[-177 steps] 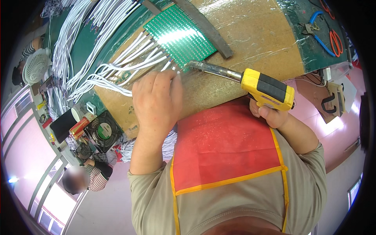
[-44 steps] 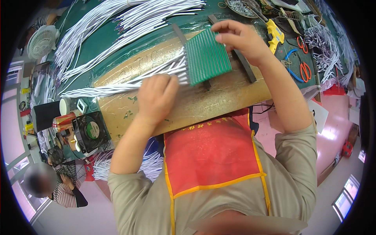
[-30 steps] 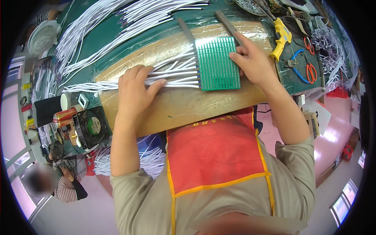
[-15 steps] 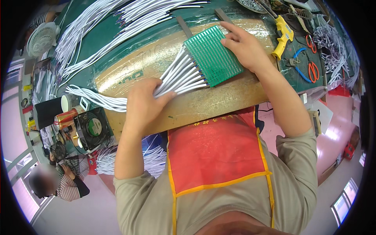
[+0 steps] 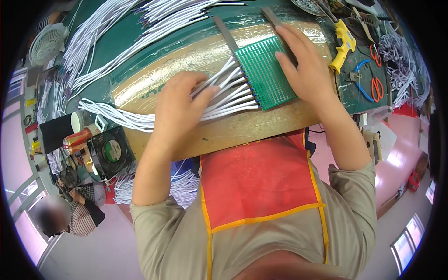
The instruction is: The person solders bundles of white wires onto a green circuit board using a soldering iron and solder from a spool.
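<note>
My left hand (image 5: 179, 105) is closed around a bundle of white cables (image 5: 226, 103), thumb on top. From it the cables fan out to the left edge of a green perforated circuit board (image 5: 265, 74), where their blue tips meet the board. Their loose ends trail off to the left. My right hand (image 5: 308, 67) lies at the board's right side, its thumb and fingers apart, the thumb at the board's edge. Those fingers reach along a grey metal bar (image 5: 272, 17). A second metal bar (image 5: 225, 33) shows beyond the board's upper left corner.
A brown work board (image 5: 224, 133) covers the front of the green table. Piles of white cables (image 5: 100, 35) lie at the far left. A black fan (image 5: 111, 153) stands at left. On the right are a yellow glue gun (image 5: 344, 44), blue-handled pliers (image 5: 363, 89) and red-handled scissors (image 5: 376, 88).
The circuit board has shifted right and slightly nearer, down against the bars. My right hand has moved right and its fingers have spread. My left hand has slid slightly right along the cables.
</note>
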Demonstrator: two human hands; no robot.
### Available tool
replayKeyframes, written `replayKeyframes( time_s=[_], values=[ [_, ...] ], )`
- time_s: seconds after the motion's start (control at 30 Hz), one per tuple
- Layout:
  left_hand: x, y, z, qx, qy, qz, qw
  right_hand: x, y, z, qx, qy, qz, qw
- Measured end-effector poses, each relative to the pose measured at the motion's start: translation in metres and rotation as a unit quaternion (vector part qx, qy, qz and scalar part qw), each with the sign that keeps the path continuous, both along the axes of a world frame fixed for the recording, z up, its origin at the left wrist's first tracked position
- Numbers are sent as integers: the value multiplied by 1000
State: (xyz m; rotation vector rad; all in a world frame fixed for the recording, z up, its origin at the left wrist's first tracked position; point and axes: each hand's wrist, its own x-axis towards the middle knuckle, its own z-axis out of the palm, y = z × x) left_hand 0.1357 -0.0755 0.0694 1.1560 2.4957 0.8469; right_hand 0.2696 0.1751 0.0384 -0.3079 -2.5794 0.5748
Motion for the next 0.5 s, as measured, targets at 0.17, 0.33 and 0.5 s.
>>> replayKeyframes(
  time_s=[0.17, 0.33, 0.5],
  values=[
    [5, 15, -13, 34, 26, -53, 998, 34, -19, 5, -19, -22, 60, 998],
    [-8, 34, -8, -1, -104, 10, 995, 47, -22, -6, -7, -45, 31, 998],
    [-6, 45, -14, -12, -85, -7, 996, 37, -20, -9, -51, -31, 21, 998]
  ],
)
